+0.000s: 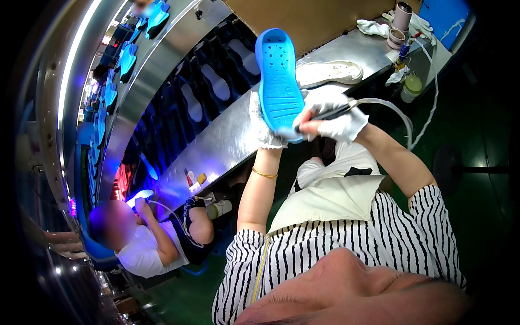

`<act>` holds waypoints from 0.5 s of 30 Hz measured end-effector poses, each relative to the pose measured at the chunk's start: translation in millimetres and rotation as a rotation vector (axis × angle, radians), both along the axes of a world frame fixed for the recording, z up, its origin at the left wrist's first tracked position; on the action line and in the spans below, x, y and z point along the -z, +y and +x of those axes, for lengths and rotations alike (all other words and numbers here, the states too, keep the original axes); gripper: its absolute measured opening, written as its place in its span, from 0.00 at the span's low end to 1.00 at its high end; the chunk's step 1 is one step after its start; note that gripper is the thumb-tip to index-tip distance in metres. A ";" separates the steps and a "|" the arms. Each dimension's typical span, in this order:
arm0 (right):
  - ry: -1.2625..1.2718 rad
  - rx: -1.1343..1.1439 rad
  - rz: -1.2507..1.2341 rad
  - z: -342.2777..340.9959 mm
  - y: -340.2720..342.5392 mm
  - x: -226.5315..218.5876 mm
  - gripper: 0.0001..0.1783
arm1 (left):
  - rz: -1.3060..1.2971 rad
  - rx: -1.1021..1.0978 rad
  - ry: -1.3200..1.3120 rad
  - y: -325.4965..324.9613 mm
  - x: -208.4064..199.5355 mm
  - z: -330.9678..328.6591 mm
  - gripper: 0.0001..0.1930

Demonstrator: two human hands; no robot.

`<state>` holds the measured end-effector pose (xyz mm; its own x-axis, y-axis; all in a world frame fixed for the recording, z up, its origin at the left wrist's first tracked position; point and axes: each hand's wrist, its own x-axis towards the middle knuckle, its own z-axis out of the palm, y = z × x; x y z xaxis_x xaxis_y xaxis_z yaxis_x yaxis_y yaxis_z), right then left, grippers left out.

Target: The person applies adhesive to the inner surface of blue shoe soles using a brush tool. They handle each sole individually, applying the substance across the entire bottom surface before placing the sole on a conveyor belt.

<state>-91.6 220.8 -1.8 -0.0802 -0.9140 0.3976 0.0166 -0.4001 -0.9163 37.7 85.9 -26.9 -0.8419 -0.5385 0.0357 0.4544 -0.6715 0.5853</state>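
A bright blue shoe sole point(279, 76) stands raised, toe end up, with its holed and ridged inner face turned toward me. My left hand point(264, 127), in a white glove, grips its lower left edge. In my right hand point(338, 116), gloved but with bare fingertips, is a dark-handled brush point(333, 112). A clear tube point(392, 106) runs from the back of the handle. The brush's pale, blurred tip lies at the sole's lower heel end. Just behind the right hand, a white shoe sole point(333, 72) rests on the metal bench.
The metal bench point(216, 135) runs diagonally beside a conveyor point(179, 92) carrying soles. White gloves point(374, 27), a cup point(402, 16) and a yellowish bottle point(411, 85) are at the right end. A cardboard sheet point(309, 19) stands behind. A seated co-worker point(151, 249) works at lower left.
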 end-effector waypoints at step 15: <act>-0.090 0.385 -0.159 -27.6 -49.6 -9.5 0.02 | 0.095 -0.008 0.029 11.8 -1.7 15.2 0.35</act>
<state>-119.2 171.2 7.8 -0.4449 -0.7384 0.5068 -0.0847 -0.5287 -0.8446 53.0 97.7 -25.2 -0.8370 -0.5472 0.0084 0.4756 -0.7198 0.5057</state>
